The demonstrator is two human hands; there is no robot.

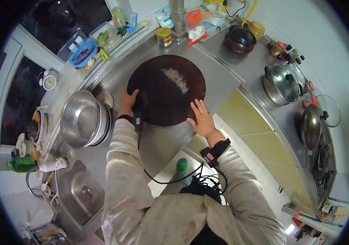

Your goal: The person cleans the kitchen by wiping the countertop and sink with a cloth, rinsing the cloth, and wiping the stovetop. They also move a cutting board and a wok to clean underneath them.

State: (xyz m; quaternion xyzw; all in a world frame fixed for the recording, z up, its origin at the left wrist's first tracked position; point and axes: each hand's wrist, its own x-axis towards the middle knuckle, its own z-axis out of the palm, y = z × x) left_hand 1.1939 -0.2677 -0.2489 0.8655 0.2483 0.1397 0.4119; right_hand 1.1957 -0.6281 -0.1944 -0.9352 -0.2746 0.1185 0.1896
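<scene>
A thick, round, dark brown chopping board (162, 98) with a pale scuffed patch lies on the stainless steel counter (159, 147). My left hand (127, 99) grips its left rim, thumb over the edge; the other fingers are partly hidden. At the lower right rim, my right hand (203, 119) rests with its fingers stretched out and the thumb apart, touching the board without closing around it. Both wrists carry black straps with small devices. Close to my left forearm stands a stack of metal basins (81, 119).
The sink (81, 193) and its faucet (33, 183) are at lower left. Along the back stand a yellow-lidded jar (164, 37) and a dark lidded pot (239, 41). On the right are a steel pot (281, 84) and a wok (311, 127). A black cable (174, 182) hangs between my arms.
</scene>
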